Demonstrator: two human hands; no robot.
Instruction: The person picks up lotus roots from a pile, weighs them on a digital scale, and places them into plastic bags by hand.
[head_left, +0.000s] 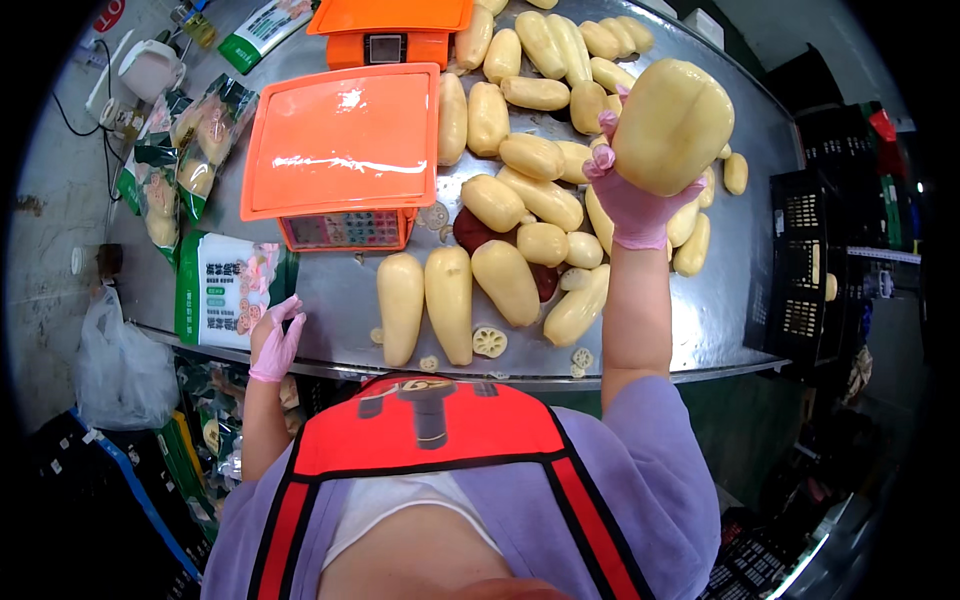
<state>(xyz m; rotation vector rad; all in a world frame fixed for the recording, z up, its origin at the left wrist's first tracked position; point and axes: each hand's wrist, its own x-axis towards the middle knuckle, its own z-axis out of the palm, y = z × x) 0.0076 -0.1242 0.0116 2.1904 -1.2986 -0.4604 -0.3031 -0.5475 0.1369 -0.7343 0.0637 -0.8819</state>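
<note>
Raised over the right side of the steel table (720, 307), my right hand (645, 202) in a pink glove grips a large peeled lotus root segment (675, 127). My left hand (277, 337), gloved in pink too, is at the table's front edge beside a stack of printed plastic packing bags (225, 289). Its fingers are apart and nothing shows in them. Three peeled lotus roots stand out in front of me, one of them at the left (400, 307). A cut lotus root slice (490, 342) lies near the edge. More peeled roots (544, 202) are heaped behind.
Two orange weighing scales stand on the table, the nearer with a wide flat pan (345, 142). Filled lotus root bags (202, 150) lie at the left. Black plastic crates (799, 262) are stacked by the right end. A white plastic bag (124, 367) hangs at the left corner.
</note>
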